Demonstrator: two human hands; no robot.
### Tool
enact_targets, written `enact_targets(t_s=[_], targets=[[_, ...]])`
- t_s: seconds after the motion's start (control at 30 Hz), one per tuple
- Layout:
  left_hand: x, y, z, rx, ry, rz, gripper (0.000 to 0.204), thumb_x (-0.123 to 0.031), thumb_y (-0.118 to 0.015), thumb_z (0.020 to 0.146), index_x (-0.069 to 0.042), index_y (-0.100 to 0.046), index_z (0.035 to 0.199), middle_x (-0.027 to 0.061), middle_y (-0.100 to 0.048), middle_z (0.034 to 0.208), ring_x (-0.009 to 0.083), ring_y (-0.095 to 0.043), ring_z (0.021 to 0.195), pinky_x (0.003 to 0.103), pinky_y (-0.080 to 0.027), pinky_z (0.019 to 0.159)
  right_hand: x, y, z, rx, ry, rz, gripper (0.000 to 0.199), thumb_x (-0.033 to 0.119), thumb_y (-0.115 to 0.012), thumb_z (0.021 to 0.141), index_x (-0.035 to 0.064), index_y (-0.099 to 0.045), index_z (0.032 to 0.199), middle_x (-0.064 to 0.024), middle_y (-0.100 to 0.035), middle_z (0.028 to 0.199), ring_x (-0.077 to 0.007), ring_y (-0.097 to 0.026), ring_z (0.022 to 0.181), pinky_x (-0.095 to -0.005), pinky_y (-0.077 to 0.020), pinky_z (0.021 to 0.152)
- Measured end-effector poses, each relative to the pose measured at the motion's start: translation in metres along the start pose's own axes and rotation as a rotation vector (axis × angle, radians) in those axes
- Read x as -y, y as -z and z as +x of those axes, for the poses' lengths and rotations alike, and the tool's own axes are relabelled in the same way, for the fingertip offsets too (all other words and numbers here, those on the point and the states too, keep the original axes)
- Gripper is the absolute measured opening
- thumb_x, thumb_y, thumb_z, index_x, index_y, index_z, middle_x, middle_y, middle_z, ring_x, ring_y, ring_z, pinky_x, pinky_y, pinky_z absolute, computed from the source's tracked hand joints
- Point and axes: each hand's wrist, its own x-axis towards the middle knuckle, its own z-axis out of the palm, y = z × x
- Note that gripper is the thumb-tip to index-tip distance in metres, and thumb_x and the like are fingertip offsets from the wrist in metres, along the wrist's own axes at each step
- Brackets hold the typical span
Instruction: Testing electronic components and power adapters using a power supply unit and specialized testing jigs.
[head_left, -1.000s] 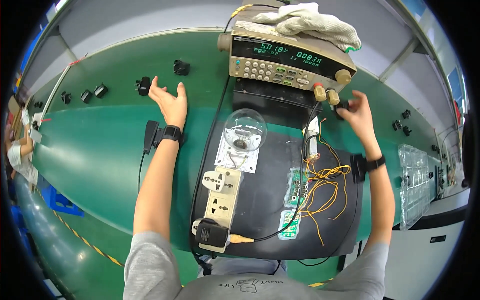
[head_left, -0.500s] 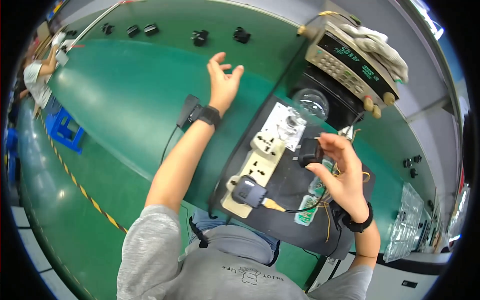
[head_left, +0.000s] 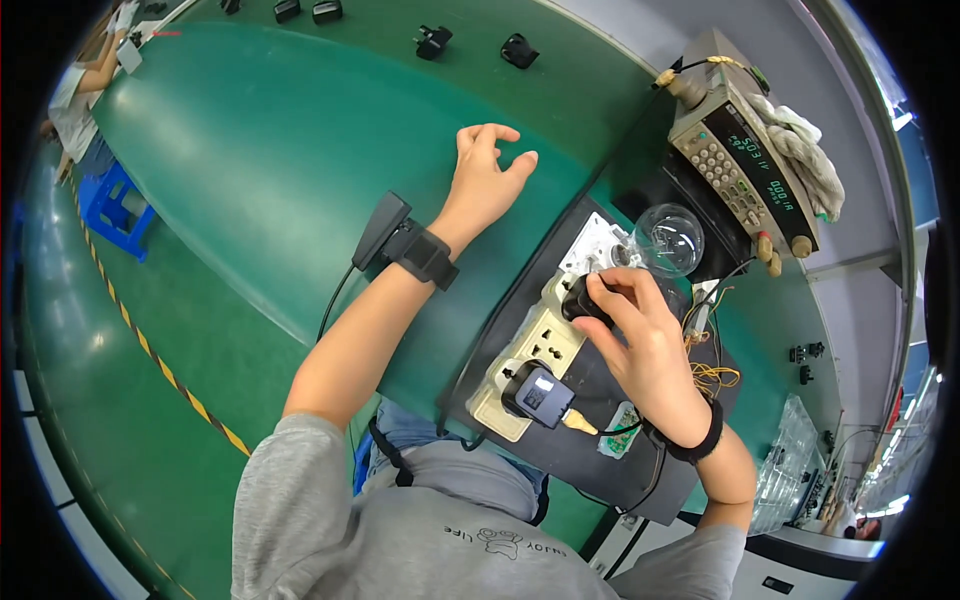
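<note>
My right hand [head_left: 640,340] grips a small black plug adapter [head_left: 583,300] and holds it against the far end of a cream power strip [head_left: 525,365]. A second black adapter [head_left: 538,392] with an orange-tipped cable sits plugged into the strip's near end. My left hand [head_left: 485,180] hovers over the green bench top [head_left: 300,170], fingers curled and apart, holding nothing. A clear glass bulb [head_left: 668,238] lies just beyond the strip on a white plate. Both wrists wear black bands.
A beige bench instrument [head_left: 745,165] with a lit display and keypad stands at the back right, a cloth glove on top. Several black adapters [head_left: 432,42] lie along the bench's far edge. Yellow wires [head_left: 712,375] and a small circuit board lie on the black mat [head_left: 600,450].
My right hand came away from the instrument's terminals with a black adapter and brought it down to the power strip. My left hand lifted off the far adapters. The view swung left.
</note>
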Motion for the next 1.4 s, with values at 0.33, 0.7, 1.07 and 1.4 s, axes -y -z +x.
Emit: enact_targets(t_s=[0.33, 0.7, 1.07, 1.4], targets=[[-0.060, 0.054, -0.090, 0.834, -0.415, -0.402, 0.022, -0.013, -0.077, 0.071, -0.003, -0.062, 0.084, 0.0086, -0.063, 0.089, 0.0203, -0.057, 0.089, 0.032, -0.046, 0.076, 0.006, 0.017, -0.060, -0.054, 0.072, -0.011, 0.040, 0.014, -0.076, 0.069, 0.0002, -0.063, 0.104, -0.0134, -0.060, 0.102, -0.0286, -0.058, 0.089, -0.0342, -0.0456, 0.073], [-0.076, 0.064, -0.119, 0.876, -0.599, 0.075, 0.047, -0.019, -0.081, 0.064, -0.002, -0.063, 0.103, 0.0072, -0.062, 0.103, 0.0257, -0.055, 0.098, 0.036, -0.045, 0.084, -0.028, 0.008, -0.082, -0.299, -0.149, 0.112, 0.011, -0.001, -0.067, 0.075, -0.0010, -0.065, 0.086, -0.0114, -0.062, 0.073, -0.0241, -0.057, 0.063, -0.0311, -0.0421, 0.059], [-0.086, 0.063, -0.120, 0.860, -0.598, 0.147, 0.050, -0.019, -0.083, 0.059, 0.000, -0.063, 0.102, 0.0090, -0.062, 0.102, 0.0274, -0.057, 0.096, 0.037, -0.046, 0.083, -0.046, -0.004, -0.072, -0.350, -0.132, 0.299, 0.014, -0.001, -0.067, 0.077, -0.0037, -0.065, 0.091, -0.0121, -0.064, 0.080, -0.0225, -0.062, 0.069, -0.0285, -0.0471, 0.059], [-0.085, 0.065, -0.118, 0.858, -0.602, 0.124, 0.049, -0.019, -0.084, 0.058, 0.000, -0.064, 0.099, 0.0089, -0.064, 0.097, 0.0272, -0.059, 0.091, 0.036, -0.046, 0.080, -0.043, -0.009, -0.066, -0.387, -0.111, 0.318, 0.014, -0.002, -0.067, 0.076, -0.0028, -0.065, 0.090, -0.0117, -0.062, 0.077, -0.0256, -0.058, 0.064, -0.0323, -0.0433, 0.059]])
